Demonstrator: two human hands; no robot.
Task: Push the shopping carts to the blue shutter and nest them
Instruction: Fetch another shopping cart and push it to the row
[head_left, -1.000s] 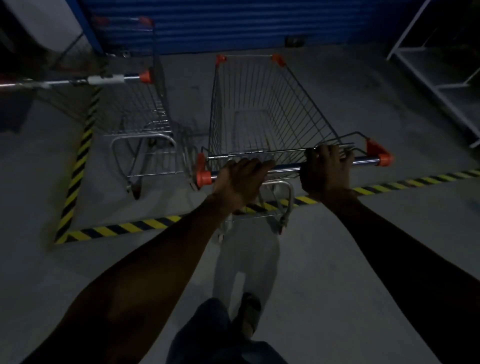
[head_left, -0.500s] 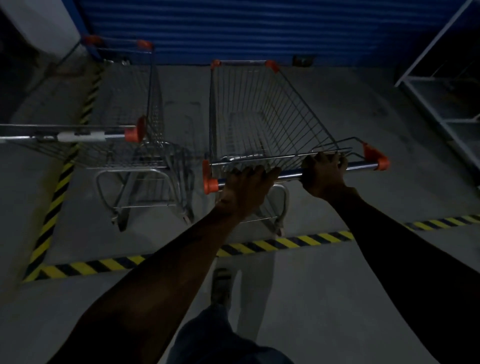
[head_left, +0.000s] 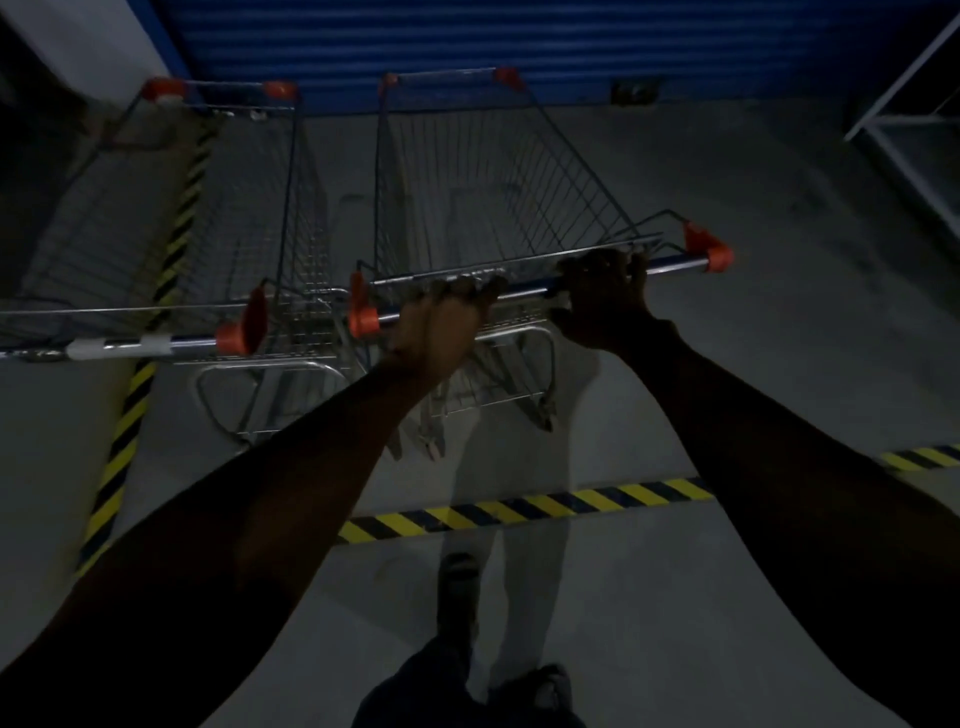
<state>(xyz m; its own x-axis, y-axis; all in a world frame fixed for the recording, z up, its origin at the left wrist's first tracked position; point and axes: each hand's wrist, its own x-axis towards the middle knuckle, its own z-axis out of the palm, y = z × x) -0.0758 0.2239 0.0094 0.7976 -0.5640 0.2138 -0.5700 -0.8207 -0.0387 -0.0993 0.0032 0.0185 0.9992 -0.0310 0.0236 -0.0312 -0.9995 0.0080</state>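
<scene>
A wire shopping cart (head_left: 483, 176) with orange corner caps stands in front of me, its nose close to the blue shutter (head_left: 467, 41). My left hand (head_left: 441, 325) and my right hand (head_left: 602, 293) both grip its handle bar (head_left: 670, 262). A second cart (head_left: 249, 223) stands beside it on the left, side by side and apart, its handle (head_left: 119, 345) reaching to the left edge of the view. Neither cart sits inside the other.
Yellow-and-black floor tape (head_left: 524, 506) runs across behind the carts and up the left side (head_left: 124, 421). A white metal shelf frame (head_left: 914, 124) stands at the right. A pale wall (head_left: 78, 41) closes the far left corner. My feet (head_left: 457, 587) are on grey concrete.
The cart in my hands has rolled forward over the tape line towards the shutter, drawing level with the left cart. Both hands kept their grip on the handle.
</scene>
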